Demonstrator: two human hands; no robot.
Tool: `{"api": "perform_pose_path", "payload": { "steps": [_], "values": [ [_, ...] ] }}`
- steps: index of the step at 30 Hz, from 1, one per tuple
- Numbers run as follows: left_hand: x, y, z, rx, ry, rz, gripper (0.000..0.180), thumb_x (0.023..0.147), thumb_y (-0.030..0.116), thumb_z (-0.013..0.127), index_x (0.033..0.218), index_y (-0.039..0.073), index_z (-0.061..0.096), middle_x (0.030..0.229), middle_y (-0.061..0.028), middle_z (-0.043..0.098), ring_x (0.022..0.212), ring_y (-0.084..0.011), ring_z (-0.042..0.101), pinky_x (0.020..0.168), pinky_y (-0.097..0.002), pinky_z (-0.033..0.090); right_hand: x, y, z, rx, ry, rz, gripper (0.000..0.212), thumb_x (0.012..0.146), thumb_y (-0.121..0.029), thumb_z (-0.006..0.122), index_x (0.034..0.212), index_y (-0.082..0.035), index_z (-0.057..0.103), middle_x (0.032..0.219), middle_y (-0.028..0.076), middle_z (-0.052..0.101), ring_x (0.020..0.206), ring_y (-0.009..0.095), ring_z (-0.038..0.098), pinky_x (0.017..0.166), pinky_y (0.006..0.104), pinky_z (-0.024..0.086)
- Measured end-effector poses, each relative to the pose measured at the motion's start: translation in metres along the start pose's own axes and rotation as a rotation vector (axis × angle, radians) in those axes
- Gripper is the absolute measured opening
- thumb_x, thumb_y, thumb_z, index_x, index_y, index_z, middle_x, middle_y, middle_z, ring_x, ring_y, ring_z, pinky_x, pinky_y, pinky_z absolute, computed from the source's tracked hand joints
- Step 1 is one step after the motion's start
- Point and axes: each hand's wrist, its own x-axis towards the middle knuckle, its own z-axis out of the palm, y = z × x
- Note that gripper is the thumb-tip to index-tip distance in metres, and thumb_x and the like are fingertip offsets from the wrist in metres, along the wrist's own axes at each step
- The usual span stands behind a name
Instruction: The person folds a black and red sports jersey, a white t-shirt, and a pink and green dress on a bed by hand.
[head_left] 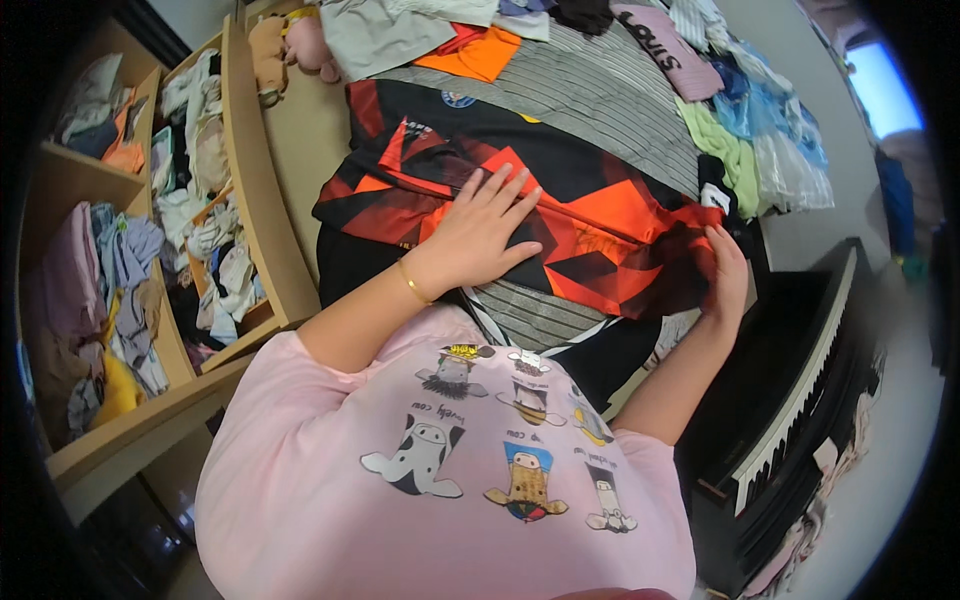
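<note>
A black, red and orange sports jersey (600,255) lies partly folded across a grey striped bed cover (590,90) in front of me. My left hand (478,232), with a gold bangle on the wrist, presses flat on its middle with fingers spread. At the jersey's right end, my right hand (728,270) grips the bunched edge; part of its fingers is hidden by the cloth. Black fabric (345,265) with white trim shows underneath, close to my body.
Open drawers (265,190) full of clothes stand at my left, beside two plush toys (310,48). Folded clothes (390,35) line the far side. Plastic bags (790,150) and a lime-green garment (725,155) lie at the far right. A piano keyboard (800,400) stands at my right.
</note>
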Motion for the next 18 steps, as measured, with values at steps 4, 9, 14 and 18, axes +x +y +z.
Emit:
{"api": "perform_pose_path", "payload": {
  "steps": [4,9,14,18],
  "values": [
    [0.019,-0.022,-0.003,-0.410,-0.006,-0.137,0.058,0.103,0.036,0.055,0.148,-0.001,0.049,0.151,-0.0210,0.050,0.145,-0.0346,0.042,0.121,-0.0455,0.030,-0.022,0.001,0.125,-0.571,-0.062,-0.224,0.038,0.099,-0.024,0.067,0.130,0.000,0.068,0.082,0.004,0.068,0.067,0.006,0.056,0.064,0.0259,0.049],
    [0.047,-0.078,0.001,-1.100,0.105,-0.522,0.049,0.105,0.024,0.056,0.143,-0.006,0.053,0.133,-0.0125,0.064,0.120,-0.0162,0.059,0.105,-0.0291,0.045,-0.055,0.022,0.181,-0.398,-0.359,-0.178,0.042,0.101,-0.020,0.065,0.139,-0.003,0.061,0.081,0.006,0.068,0.065,0.009,0.058,0.063,0.0269,0.049],
    [0.084,-0.090,0.004,-0.741,0.072,-0.481,0.061,0.087,0.034,0.079,0.132,-0.003,0.060,0.110,-0.0141,0.071,0.092,-0.0236,0.069,0.085,-0.0334,0.055,-0.063,0.054,0.131,-0.530,-0.181,-0.226,0.035,0.099,-0.018,0.066,0.130,-0.002,0.065,0.087,0.004,0.065,0.071,0.013,0.061,0.064,0.0277,0.049],
    [0.127,-0.081,-0.003,-0.354,-0.158,-0.346,0.045,0.079,0.035,0.084,0.101,0.000,0.066,0.093,-0.0158,0.071,0.090,-0.0326,0.068,0.081,-0.0370,0.054,-0.081,0.077,0.108,-0.762,0.062,-0.398,0.031,0.095,-0.017,0.069,0.121,-0.001,0.065,0.098,0.008,0.060,0.087,0.019,0.059,0.077,0.0304,0.050]
  ]
}}
